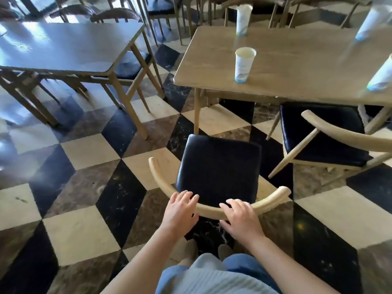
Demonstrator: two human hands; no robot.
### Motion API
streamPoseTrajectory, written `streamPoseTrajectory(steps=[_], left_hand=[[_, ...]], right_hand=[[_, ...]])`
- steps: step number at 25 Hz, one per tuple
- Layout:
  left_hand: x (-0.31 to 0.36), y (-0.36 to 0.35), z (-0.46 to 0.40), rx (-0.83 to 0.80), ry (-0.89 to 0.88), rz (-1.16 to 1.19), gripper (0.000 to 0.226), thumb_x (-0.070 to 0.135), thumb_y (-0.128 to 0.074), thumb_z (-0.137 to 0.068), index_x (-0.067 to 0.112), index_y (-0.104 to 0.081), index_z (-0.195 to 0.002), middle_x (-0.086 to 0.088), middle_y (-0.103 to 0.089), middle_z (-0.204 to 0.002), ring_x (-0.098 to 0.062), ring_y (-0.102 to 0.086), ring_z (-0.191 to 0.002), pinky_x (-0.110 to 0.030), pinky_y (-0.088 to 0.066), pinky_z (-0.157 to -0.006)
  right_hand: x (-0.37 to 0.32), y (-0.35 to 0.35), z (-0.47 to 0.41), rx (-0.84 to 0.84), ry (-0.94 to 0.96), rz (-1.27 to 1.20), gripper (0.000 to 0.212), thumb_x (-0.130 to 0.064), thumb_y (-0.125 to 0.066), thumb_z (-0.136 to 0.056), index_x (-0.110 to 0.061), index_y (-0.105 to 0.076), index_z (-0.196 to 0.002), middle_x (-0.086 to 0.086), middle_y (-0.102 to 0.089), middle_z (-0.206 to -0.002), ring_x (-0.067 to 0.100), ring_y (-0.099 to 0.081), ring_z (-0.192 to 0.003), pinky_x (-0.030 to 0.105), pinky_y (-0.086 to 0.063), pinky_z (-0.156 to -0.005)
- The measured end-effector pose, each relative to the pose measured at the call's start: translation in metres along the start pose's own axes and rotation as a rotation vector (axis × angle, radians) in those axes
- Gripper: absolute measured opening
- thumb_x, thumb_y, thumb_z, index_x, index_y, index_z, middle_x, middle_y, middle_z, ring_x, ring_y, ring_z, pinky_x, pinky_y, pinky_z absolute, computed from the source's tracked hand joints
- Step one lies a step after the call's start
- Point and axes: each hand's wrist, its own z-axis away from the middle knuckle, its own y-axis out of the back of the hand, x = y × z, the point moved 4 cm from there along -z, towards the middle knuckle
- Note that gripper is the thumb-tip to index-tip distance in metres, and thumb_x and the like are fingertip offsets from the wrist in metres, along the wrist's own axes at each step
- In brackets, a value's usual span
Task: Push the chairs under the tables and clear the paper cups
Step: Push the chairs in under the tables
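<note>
Chair (218,168) with a dark seat cushion stands directly ahead of both hands, pulled well clear of the desk (297,66), its seat front pointing at the desk edge but not yet beneath it. The left hand (180,211) lies on the curved wooden backrest (209,210) with fingers spread and loose, resting rather than clamped; the right hand (241,219) sits just beside it on the same rail, fingers draped over the top, thumb side below, a light hold at most. The step in hand looks like the chair push, at its very start. Next it calls for an even forward shove from both hands, steering slightly so the seat slides between the desk legs; the near desk leg (197,111) stands ahead and a little left of the left hand and could catch the chair frame if it drifts.

Ahead and to the right of the right hand a second chair (322,134) stands angled, only partly under the desk, and probably needs the same treatment. Further ahead, on the desk top, a paper cup (244,64) stands upright, with another cup (243,20) beyond it; two more cups (381,78) show blurred at the far right. None is cleared yet. A darker desk (63,45) stands well away to the left, over the chequered floor (89,155).
</note>
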Motion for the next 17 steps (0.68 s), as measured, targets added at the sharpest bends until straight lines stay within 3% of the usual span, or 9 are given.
streamPoseTrajectory(steps=[3, 5, 7, 11, 17], left_hand=[[-0.02, -0.017, -0.002, -0.174, -0.1, 0.006, 0.054, 0.031, -0.059, -0.085, 0.02, -0.04, -0.135, -0.004, -0.044, -0.139, -0.022, -0.031, -0.134, -0.052, -0.021, -0.108], [-0.034, -0.019, -0.011, -0.212, -0.171, -0.012, 0.052, 0.029, -0.057, -0.088, 0.022, -0.038, -0.135, -0.001, -0.045, -0.137, -0.02, -0.031, -0.133, -0.056, -0.018, -0.106], [-0.046, -0.018, -0.02, -0.164, -0.251, -0.003, 0.041, 0.023, -0.06, -0.086, 0.02, -0.05, -0.125, -0.002, -0.057, -0.123, -0.021, -0.045, -0.123, -0.054, -0.027, -0.1], [-0.062, -0.02, -0.029, -0.086, -0.372, -0.008, 0.032, 0.017, -0.081, -0.067, 0.02, -0.067, -0.096, 0.003, -0.071, -0.089, -0.02, -0.067, -0.089, -0.04, -0.05, -0.07], [-0.071, -0.023, -0.033, -0.08, -0.487, -0.02, 0.05, 0.019, -0.089, -0.054, 0.019, -0.07, -0.1, 0.004, -0.073, -0.088, -0.018, -0.069, -0.08, -0.033, -0.057, -0.064]], right_hand=[[-0.008, -0.003, 0.003, -0.043, -0.069, -0.013, 0.046, -0.029, -0.084, -0.058, -0.016, -0.065, -0.097, 0.002, -0.065, -0.083, 0.023, -0.062, -0.075, 0.037, -0.054, -0.064], [-0.011, -0.004, -0.003, -0.049, -0.111, 0.007, 0.045, -0.027, -0.086, -0.053, -0.016, -0.065, -0.091, 0.002, -0.063, -0.078, 0.023, -0.06, -0.071, 0.036, -0.053, -0.061], [-0.01, -0.005, -0.008, -0.052, -0.182, 0.004, 0.041, -0.024, -0.086, -0.053, -0.016, -0.064, -0.087, 0.002, -0.063, -0.077, 0.024, -0.059, -0.07, 0.036, -0.053, -0.059], [-0.013, -0.005, -0.006, -0.056, -0.257, 0.011, 0.032, -0.018, -0.084, -0.057, -0.016, -0.064, -0.082, 0.002, -0.063, -0.076, 0.023, -0.059, -0.072, 0.034, -0.054, -0.06], [-0.017, -0.002, -0.009, -0.057, -0.281, 0.027, 0.038, -0.02, -0.089, -0.053, -0.016, -0.064, -0.082, 0.001, -0.061, -0.074, 0.02, -0.059, -0.069, 0.029, -0.053, -0.051]])
